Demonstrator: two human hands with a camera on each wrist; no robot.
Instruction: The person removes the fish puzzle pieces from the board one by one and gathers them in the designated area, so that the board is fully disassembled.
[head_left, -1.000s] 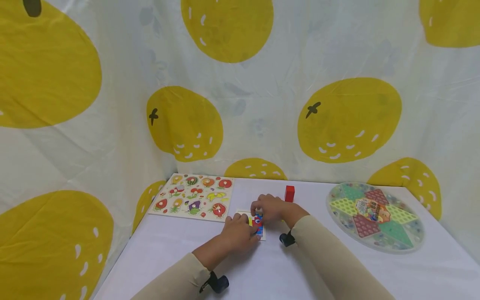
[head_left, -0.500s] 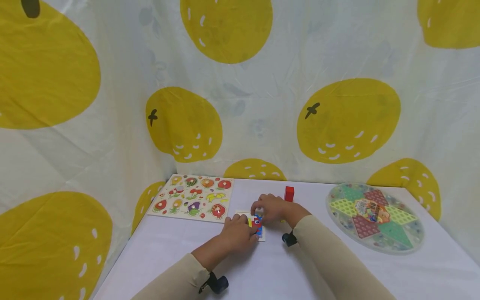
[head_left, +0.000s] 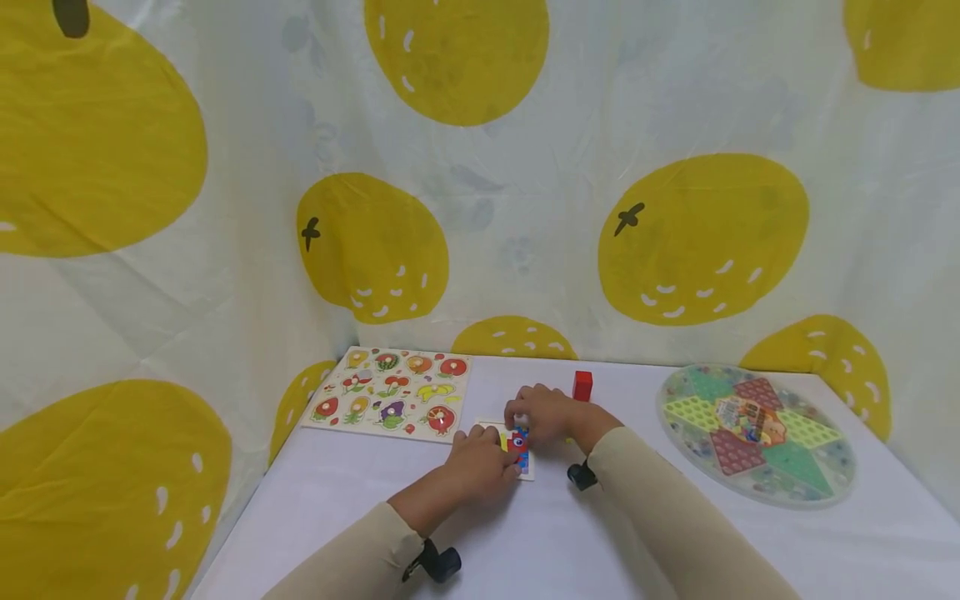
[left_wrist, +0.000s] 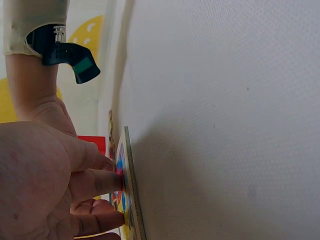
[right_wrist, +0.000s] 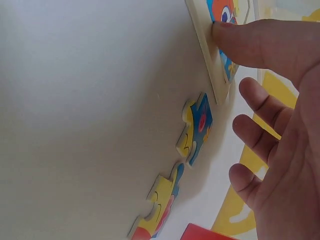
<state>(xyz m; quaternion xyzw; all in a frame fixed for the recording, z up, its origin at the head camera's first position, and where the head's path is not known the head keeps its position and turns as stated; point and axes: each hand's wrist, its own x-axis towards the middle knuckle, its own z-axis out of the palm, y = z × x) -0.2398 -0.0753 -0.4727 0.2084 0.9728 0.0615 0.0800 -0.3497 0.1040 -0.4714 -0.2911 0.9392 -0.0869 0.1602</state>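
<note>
A small jigsaw puzzle board (head_left: pixel 528 465) with a pale rim and a red, blue and yellow picture lies on the white table between both hands. My left hand (head_left: pixel 478 467) rests its fingertips on the picture; the left wrist view shows the fingers extended down to the board's face. From the far right side, my right hand (head_left: pixel 542 415) presses its thumb on a blue part by the rim, in the right wrist view. Its other visible fingers are loosely bent and off the board. Two loose puzzle pieces, one mostly blue (right_wrist: pixel 202 120) and one mostly yellow (right_wrist: pixel 162 195), lie beside it.
A fruit peg puzzle (head_left: pixel 388 393) lies at the back left. Behind the right hand stands a red block (head_left: pixel 582 386). A round, clear game board (head_left: pixel 756 437) with coloured triangles lies to the right. A fruit-printed curtain (head_left: pixel 517 250) closes off the back.
The head view shifts slightly. Both hands keep nearly the same places at the puzzle board, and nothing is visibly picked up or let go.
</note>
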